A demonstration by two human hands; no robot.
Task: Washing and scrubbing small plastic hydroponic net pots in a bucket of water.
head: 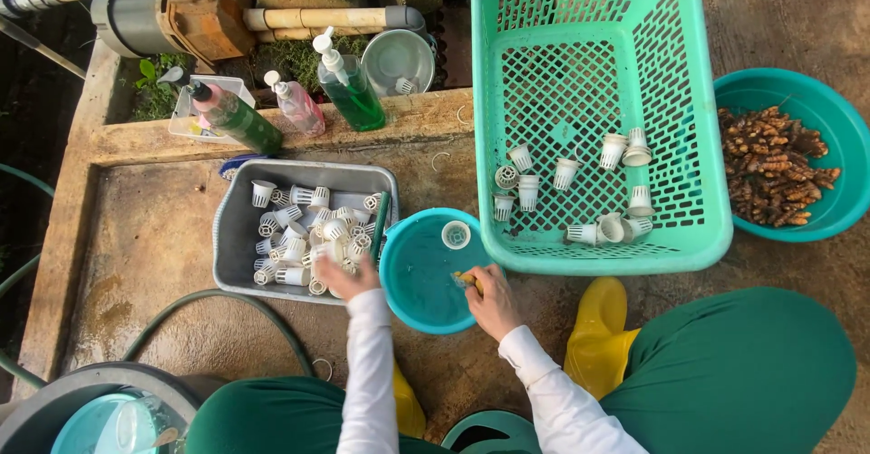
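While the person is squatting on the concrete floor [154,236], the left hand [347,279] is reaching into the grey tub [237,227] just left of the teal basin [426,273], fingers closing on one of the white net cups [308,232] piled there; exact grip is hard to tell. The right hand [489,298] is sitting at the basin's right rim, pinched shut on a small yellow sponge [465,279]. One white cup [456,234] is floating in the basin's water near its upper edge. Just right of the basin, touching it, a green mesh basket [598,73] is holding more scattered white cups. Further right of the basin, a teal bowl [838,128] is holding brown roots [775,164]. Above and left of the basin, three pump bottles [349,87] are standing on the concrete ledge. Yellow boots [598,336] are showing just below the basin.
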